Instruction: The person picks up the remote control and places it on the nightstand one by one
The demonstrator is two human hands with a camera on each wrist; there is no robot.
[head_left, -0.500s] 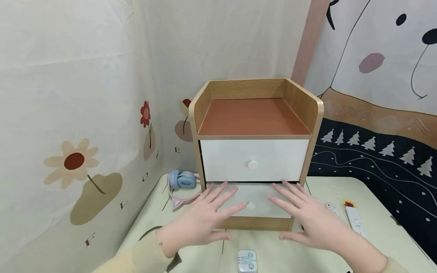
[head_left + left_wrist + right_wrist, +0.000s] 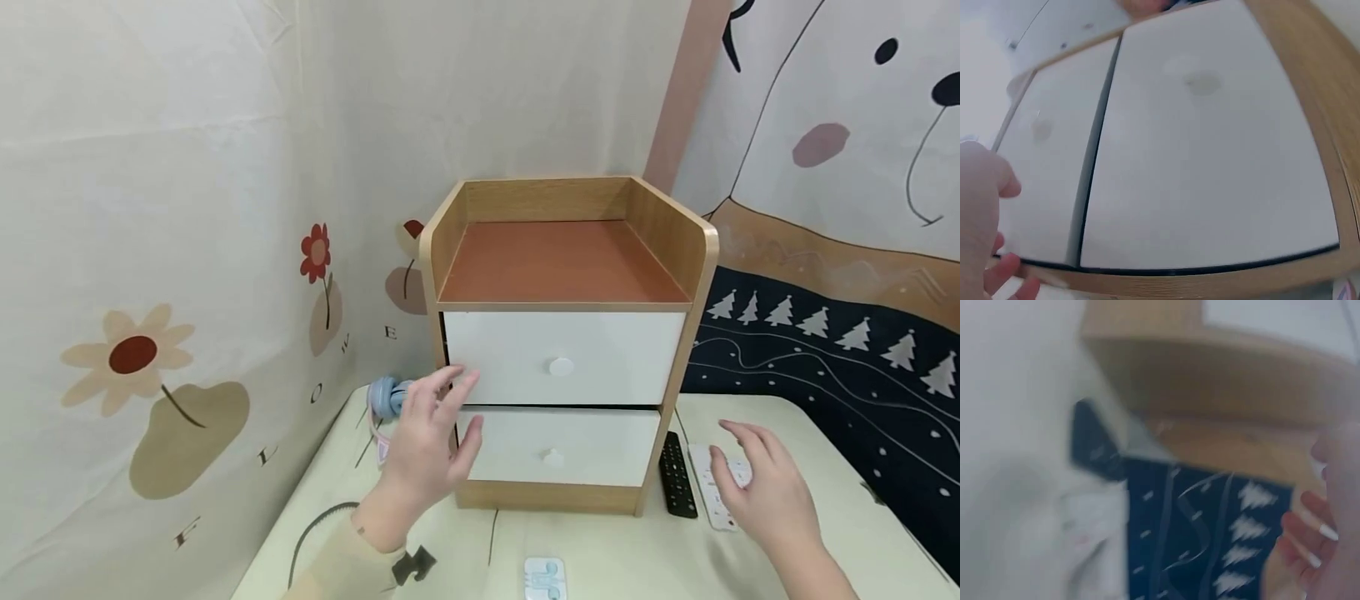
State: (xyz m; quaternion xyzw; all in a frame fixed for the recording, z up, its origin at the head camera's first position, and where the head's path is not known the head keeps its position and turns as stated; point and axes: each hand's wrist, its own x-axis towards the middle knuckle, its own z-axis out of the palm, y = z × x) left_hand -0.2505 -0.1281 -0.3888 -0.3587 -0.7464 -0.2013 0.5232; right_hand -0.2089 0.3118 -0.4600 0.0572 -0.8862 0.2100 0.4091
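Observation:
A small wooden cabinet [image 2: 577, 497] stands on the table with two white drawers, the upper drawer [image 2: 510, 358] and the lower drawer [image 2: 517, 446], each with a round knob. Both drawers look closed. My left hand [image 2: 423, 450] is raised at the cabinet's left front edge, fingers relaxed and holding nothing; whether its fingertips touch the upper drawer I cannot tell. My right hand [image 2: 772, 492] hovers right of the cabinet, fingers loosely bent with nothing in them. Near it lie a black remote control [image 2: 677, 479] and a long white object [image 2: 708, 483], partly hidden by the hand.
Earphones in a clear case [image 2: 545, 577] lie in front of the cabinet. Blue headphones [image 2: 385, 398] sit at its left, partly behind my left hand. A dark cable [image 2: 311, 525] runs along the left side. Printed cloth [image 2: 150, 208] hangs behind and at the left.
Both hands have moved apart from in front of the lower drawer, the left one leftward and up, the right one to the right. The lower drawer front and black remote control now show fully.

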